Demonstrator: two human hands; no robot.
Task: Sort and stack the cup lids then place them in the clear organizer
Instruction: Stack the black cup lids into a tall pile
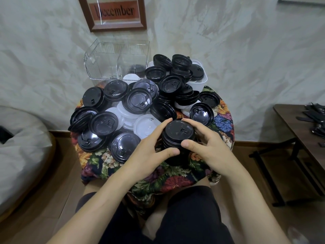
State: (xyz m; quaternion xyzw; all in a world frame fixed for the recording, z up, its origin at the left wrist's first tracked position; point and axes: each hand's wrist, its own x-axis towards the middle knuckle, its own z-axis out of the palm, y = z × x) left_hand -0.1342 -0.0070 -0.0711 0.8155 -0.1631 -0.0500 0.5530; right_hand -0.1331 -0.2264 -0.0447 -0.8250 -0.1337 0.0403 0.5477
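A stack of black cup lids stands near the front of the small round table with the floral cloth. My left hand grips the stack from the left and my right hand grips it from the right, thumbs at its front. Loose black lids and white lids cover the rest of the table. The clear organizer stands at the back left, with a few dark lids in its right compartment.
A white tub at the back right holds more black lids. A wall with a framed picture is right behind the table. A dark side table stands to the right, a pale cushion to the left.
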